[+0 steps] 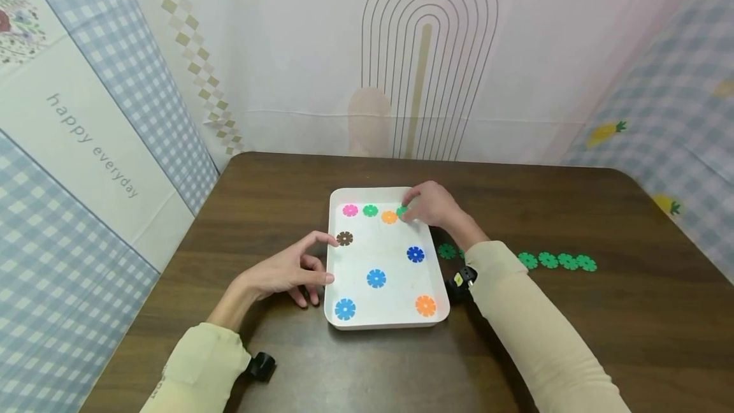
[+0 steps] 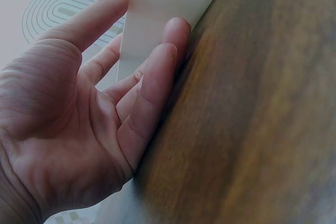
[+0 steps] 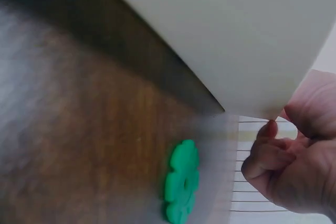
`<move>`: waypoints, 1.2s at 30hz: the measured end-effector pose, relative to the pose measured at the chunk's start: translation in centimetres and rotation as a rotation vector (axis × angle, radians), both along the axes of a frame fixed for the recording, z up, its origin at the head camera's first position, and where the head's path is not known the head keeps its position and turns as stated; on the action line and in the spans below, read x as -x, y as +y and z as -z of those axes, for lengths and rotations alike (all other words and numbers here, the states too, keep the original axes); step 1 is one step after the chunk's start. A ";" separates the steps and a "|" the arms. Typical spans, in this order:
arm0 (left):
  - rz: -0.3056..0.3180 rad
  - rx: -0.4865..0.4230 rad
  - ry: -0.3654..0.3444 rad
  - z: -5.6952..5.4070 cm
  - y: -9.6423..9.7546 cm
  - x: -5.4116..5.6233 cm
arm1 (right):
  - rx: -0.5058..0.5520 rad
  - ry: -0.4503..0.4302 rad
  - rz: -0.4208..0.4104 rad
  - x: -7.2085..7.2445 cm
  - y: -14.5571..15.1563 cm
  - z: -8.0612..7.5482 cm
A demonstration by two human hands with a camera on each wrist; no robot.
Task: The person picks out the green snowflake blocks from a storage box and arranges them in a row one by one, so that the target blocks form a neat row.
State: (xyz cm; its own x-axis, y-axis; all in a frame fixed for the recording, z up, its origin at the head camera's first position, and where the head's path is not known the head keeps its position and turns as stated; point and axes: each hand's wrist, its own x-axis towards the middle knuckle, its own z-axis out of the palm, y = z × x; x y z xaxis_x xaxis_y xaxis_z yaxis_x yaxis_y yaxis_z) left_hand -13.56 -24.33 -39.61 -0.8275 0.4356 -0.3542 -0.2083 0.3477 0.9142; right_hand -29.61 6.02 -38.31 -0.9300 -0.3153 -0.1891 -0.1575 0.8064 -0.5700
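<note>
A white rectangular tray (image 1: 395, 266) lies on the table with notched plastic discs spread inside. My left hand (image 1: 289, 269) rests at its left side, thumb and index finger at the rim, the index beside a brown disc (image 1: 345, 238). Its other fingers lie low along the outer wall (image 2: 149, 24) in the left wrist view. At the far right corner my right hand (image 1: 432, 204) pinches a green disc (image 1: 401, 211) between thumb and index finger, next to an orange disc (image 1: 388, 217). In the right wrist view the tray wall partly hides these fingertips.
Also in the tray are pink (image 1: 350, 210), green (image 1: 370, 210), dark blue (image 1: 415, 254), light blue (image 1: 376, 278) and orange (image 1: 425, 306) discs. Right of the tray, several green discs (image 1: 548, 260) lie in a row on the wooden table (image 1: 287, 183), partly hidden by the right arm.
</note>
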 end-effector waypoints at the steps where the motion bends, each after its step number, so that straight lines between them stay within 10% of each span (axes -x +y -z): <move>1: 0.000 0.000 0.001 0.0 0.0 0.0 | -0.015 0.024 -0.002 -0.2 0.0 -0.1; 11: 0.001 0.004 0.004 -0.1 0.1 -0.2 | -0.134 0.184 -0.079 -1.2 -0.4 -0.3; 36: -0.002 -0.004 -0.001 -0.1 0.1 -0.3 | 0.001 0.092 -0.201 -1.1 1.0 0.4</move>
State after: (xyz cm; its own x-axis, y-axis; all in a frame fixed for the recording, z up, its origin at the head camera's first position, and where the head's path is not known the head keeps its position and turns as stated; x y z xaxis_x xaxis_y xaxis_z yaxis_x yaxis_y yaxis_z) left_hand -13.28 -24.22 -39.54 -0.8282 0.4351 -0.3532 -0.2096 0.3440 0.9153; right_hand -28.49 6.99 -38.67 -0.8618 -0.4961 -0.1058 -0.3665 0.7531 -0.5463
